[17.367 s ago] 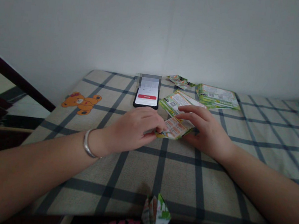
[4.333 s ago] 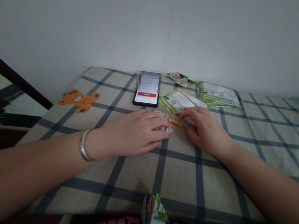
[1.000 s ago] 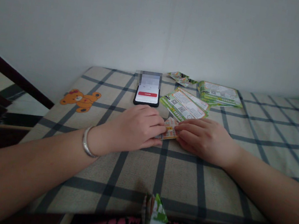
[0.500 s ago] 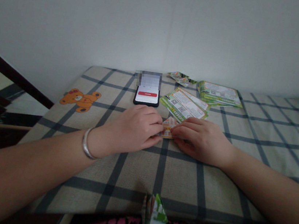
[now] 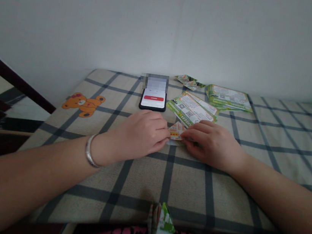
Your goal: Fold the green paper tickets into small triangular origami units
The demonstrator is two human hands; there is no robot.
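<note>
From my remote view, I'm watching a small folded leaflet point(image 5: 176, 129) that is lying on the table between two hands, its peak pointing away and a pale strip showing along its near edge. The left hand point(image 5: 146, 133) is pinching its left end with curled fingers, and the right hand point(image 5: 212, 143) is gripping its right end; the thumbs I'm only partly making out. I'm judging this to be a crease along the near edge, so I'd be wanting both ends level, the edges matched before pressing, and the pressure running outward from the middle; uneven pulling could be skewing the fold. Just beyond, loose leaflets point(image 5: 193, 110) are overlapping near the right hand, a smartphone point(image 5: 153, 98) is lying lit beyond the left, and folded paper pieces point(image 5: 189, 82) are sitting by a leaflet stack point(image 5: 229, 98). Another folded paper piece point(image 5: 160, 227) is standing at the near edge; I'm not able to tell what is supporting it. Beneath, a checked tablecloth point(image 5: 186, 194) is showing an orange bear point(image 5: 83, 105) at left, and a plain pale wall point(image 5: 167, 30) is rising behind.
</note>
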